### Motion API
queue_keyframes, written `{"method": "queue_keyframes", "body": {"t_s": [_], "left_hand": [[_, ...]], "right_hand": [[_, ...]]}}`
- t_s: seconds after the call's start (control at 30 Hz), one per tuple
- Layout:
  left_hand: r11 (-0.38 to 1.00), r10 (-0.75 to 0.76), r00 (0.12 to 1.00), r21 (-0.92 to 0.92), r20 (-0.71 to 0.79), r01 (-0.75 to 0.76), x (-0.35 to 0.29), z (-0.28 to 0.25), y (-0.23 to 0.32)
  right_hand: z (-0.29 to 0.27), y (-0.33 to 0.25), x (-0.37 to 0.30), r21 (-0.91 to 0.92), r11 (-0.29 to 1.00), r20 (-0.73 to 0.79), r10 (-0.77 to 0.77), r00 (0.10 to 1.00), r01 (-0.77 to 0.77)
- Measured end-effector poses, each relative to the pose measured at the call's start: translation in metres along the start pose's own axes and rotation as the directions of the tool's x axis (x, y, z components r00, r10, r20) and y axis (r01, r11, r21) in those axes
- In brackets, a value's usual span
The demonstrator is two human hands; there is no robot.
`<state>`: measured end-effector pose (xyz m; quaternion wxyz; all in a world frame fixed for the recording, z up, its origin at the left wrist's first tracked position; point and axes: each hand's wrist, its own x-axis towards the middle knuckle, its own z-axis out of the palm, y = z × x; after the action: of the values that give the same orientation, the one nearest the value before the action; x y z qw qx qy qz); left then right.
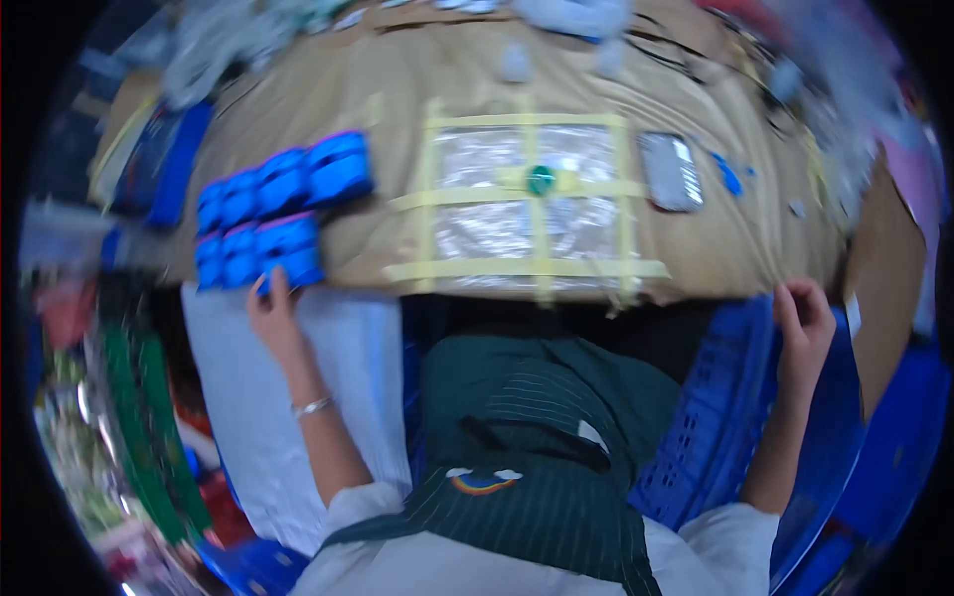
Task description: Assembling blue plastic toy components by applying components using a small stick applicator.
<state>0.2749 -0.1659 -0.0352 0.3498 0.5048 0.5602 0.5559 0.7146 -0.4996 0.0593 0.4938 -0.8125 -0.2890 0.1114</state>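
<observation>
Two rows of blue padded bundles (283,184) with pinkish top edges lie on the left of the cloth-covered table. My left hand (277,310) is at the near row, its fingers closed on the lower edge of the rightmost blue bundle (289,247). By the table's front edge at the right, my right hand (807,316) has its fingers bent together; what they pinch, if anything, is too small to make out. Between the hands, a clear plastic sheet (484,230) is fixed down with strips of yellow tape (527,268). A round green piece (541,180) sits near its middle.
A phone-like silvery slab (672,173) and small blue scraps (729,175) lie right of the sheet. Plastic bags (224,55) crowd the back left. Below the table are a white-covered surface (298,387) at left and a blue crate (711,417) at right. Cardboard (884,268) stands far right.
</observation>
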Motion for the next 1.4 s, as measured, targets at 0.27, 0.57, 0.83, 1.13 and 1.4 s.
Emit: {"method": "queue_keyframes", "body": {"t_s": [0.27, 0.57, 0.83, 1.13, 1.4], "left_hand": [[0.956, 0.081, 0.99, 0.291, -0.117, -0.043, 0.018, -0.006, 0.001], [0.533, 0.746, 0.666, 0.602, -0.003, -0.594, 0.006, 0.01, 0.04], [0.469, 0.754, 0.623, 0.491, 0.21, -0.734, -0.04, 0.092, 0.089], [0.631, 0.538, 0.768, 0.437, 0.348, -0.641, -0.091, 0.134, 0.091], [0.824, 0.374, 0.81, 0.239, 0.452, -0.514, -0.125, 0.139, 0.087]], "right_hand": [[-0.131, 0.137, -0.051, 0.133, 0.964, -0.561, 0.264, 0.785, -0.229], [-0.193, 0.45, -0.183, 0.069, 0.567, -0.728, 0.591, 0.347, -0.821], [-0.155, 0.503, -0.097, -0.066, 0.202, -0.758, 0.626, 0.181, -0.977], [-0.169, 0.498, -0.06, 0.232, 0.049, -0.768, 0.622, -0.153, -0.971], [-0.166, 0.386, -0.093, 0.06, 0.638, -0.554, 0.661, 0.506, -0.768]]}}
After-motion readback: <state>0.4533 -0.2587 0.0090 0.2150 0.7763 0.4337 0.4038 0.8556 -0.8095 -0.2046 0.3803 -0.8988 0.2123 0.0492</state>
